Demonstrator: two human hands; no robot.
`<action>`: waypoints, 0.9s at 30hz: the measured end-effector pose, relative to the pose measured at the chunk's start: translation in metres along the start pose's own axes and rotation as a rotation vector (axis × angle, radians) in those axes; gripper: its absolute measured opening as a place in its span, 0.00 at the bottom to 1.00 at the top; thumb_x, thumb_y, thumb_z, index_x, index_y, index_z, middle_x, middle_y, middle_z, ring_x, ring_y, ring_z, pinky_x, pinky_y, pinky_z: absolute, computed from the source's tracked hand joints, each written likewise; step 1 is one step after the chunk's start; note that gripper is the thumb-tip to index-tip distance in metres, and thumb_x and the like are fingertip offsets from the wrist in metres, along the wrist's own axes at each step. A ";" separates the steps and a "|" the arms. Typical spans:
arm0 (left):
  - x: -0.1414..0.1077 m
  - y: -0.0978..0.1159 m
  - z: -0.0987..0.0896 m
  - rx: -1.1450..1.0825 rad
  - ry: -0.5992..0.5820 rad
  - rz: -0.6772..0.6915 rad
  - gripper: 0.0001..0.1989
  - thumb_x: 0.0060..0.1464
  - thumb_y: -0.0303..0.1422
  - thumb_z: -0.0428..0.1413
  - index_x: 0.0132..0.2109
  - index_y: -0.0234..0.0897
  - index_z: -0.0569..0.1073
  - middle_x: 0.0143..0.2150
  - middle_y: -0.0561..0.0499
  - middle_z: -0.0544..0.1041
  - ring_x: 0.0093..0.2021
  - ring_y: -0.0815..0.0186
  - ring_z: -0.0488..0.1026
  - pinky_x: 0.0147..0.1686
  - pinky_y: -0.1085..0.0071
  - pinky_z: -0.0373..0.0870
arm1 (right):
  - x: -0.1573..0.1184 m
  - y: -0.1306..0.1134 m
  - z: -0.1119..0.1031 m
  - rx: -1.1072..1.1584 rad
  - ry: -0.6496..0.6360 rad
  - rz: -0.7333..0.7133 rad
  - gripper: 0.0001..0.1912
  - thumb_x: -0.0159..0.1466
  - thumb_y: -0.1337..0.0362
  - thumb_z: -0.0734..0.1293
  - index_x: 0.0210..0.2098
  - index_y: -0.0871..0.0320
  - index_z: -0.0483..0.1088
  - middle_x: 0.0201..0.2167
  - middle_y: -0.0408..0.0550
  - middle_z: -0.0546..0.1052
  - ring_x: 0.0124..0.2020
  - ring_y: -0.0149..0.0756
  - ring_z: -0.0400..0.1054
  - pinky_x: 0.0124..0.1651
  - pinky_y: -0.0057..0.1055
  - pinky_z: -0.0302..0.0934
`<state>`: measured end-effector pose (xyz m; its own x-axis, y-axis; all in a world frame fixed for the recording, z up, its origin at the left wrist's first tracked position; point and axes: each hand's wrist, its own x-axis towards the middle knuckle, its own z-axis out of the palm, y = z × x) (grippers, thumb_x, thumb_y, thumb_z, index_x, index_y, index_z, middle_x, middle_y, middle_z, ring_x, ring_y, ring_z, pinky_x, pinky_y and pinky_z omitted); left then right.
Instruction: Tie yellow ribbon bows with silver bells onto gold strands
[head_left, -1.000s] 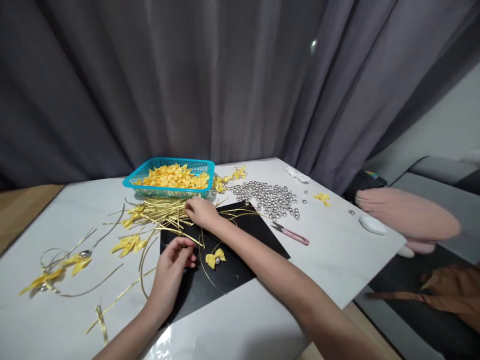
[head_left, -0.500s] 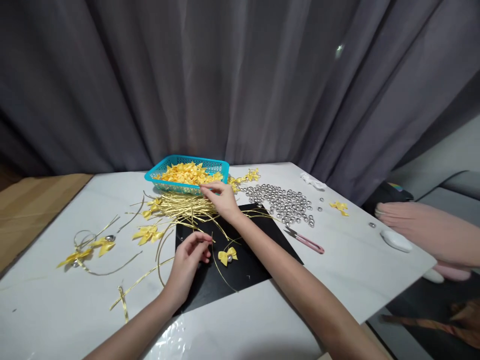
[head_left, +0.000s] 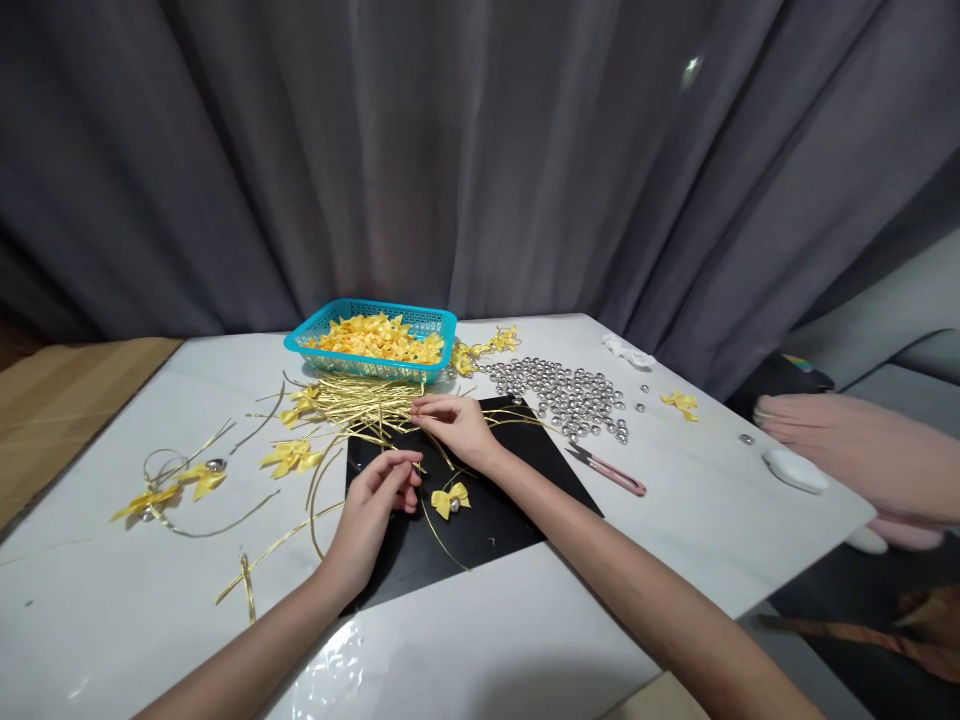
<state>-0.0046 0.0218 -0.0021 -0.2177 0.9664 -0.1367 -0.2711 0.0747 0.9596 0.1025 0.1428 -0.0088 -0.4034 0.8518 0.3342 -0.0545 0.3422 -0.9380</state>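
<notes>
Gold wire (head_left: 431, 530) between left fingers (head_left: 409, 458)

You've got a white table (head_left: 480, 640). Far side: blue basket (head_left: 330, 356). Nearer you, gold strands (head_left: 360, 400), partly over a black mat (head_left: 495, 520). Your right: silver beads (head_left: 562, 390), pink-handled snips (head_left: 611, 473), crumpled white item (head_left: 628, 352), rounded white object (head_left: 795, 469), yellow bow (head_left: 681, 403). Your left: more bows (head_left: 291, 457), loose strands.

Basket (head_left: 295, 343): smooth plastic
Bows (head_left: 367, 337) inside basket: satiny cloth
Strands (head_left: 356, 400) before basket: shiny, metallic-looking
Beads (head_left: 561, 390) right of basket: mirror-glossy
Bench (head_left: 705, 510) under basket: smooth, glossy
Curtain (head_left: 405, 170) behind basket: matt cloth
</notes>
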 end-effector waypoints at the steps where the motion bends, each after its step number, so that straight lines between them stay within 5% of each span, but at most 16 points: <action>1: 0.001 -0.001 -0.001 -0.008 0.000 -0.006 0.14 0.45 0.41 0.61 0.36 0.35 0.75 0.25 0.55 0.71 0.23 0.73 0.65 0.24 0.77 0.63 | 0.003 0.003 -0.001 -0.023 0.004 -0.007 0.05 0.50 0.63 0.73 0.25 0.58 0.79 0.34 0.51 0.79 0.34 0.35 0.74 0.41 0.34 0.68; 5: 0.001 -0.001 -0.002 -0.012 -0.010 -0.024 0.13 0.45 0.40 0.62 0.35 0.34 0.75 0.24 0.55 0.70 0.23 0.73 0.64 0.24 0.77 0.62 | 0.015 0.001 -0.001 -0.105 0.029 -0.047 0.04 0.50 0.65 0.73 0.26 0.56 0.80 0.37 0.48 0.77 0.25 0.27 0.68 0.32 0.30 0.66; 10: -0.001 0.006 0.000 -0.064 -0.025 -0.029 0.17 0.46 0.41 0.60 0.38 0.32 0.77 0.27 0.54 0.70 0.24 0.72 0.65 0.24 0.76 0.63 | 0.015 -0.016 0.010 -0.055 0.008 -0.082 0.06 0.55 0.64 0.69 0.30 0.57 0.79 0.39 0.50 0.78 0.41 0.35 0.72 0.42 0.31 0.68; 14: 0.000 0.015 0.002 -0.218 0.077 -0.006 0.19 0.46 0.44 0.60 0.40 0.34 0.76 0.27 0.57 0.67 0.20 0.76 0.57 0.16 0.80 0.56 | -0.013 -0.038 0.015 0.022 -0.100 -0.073 0.09 0.58 0.61 0.67 0.33 0.58 0.78 0.37 0.50 0.80 0.40 0.36 0.74 0.45 0.34 0.68; 17: 0.000 0.021 0.003 -0.261 0.079 -0.033 0.17 0.43 0.43 0.64 0.33 0.33 0.75 0.22 0.61 0.59 0.17 0.79 0.49 0.14 0.83 0.48 | -0.040 -0.052 0.009 0.107 -0.139 0.003 0.08 0.57 0.60 0.69 0.33 0.57 0.77 0.36 0.48 0.80 0.39 0.36 0.74 0.48 0.37 0.67; 22: 0.003 0.025 0.000 -0.306 0.025 -0.153 0.20 0.41 0.37 0.67 0.41 0.31 0.78 0.21 0.62 0.57 0.17 0.81 0.48 0.13 0.85 0.47 | -0.063 -0.056 -0.002 0.269 -0.226 0.184 0.09 0.55 0.57 0.71 0.30 0.58 0.75 0.31 0.45 0.78 0.36 0.31 0.73 0.48 0.33 0.66; 27: 0.005 0.028 -0.001 -0.301 0.035 -0.111 0.18 0.48 0.39 0.62 0.45 0.34 0.78 0.24 0.59 0.61 0.18 0.80 0.51 0.16 0.83 0.52 | -0.064 -0.052 -0.005 0.384 -0.173 0.330 0.12 0.54 0.55 0.72 0.29 0.58 0.74 0.30 0.44 0.78 0.35 0.29 0.74 0.41 0.28 0.67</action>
<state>-0.0144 0.0286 0.0242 -0.2017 0.9470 -0.2499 -0.5588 0.0982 0.8235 0.1360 0.0727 0.0197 -0.5987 0.8006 0.0258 -0.2167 -0.1309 -0.9674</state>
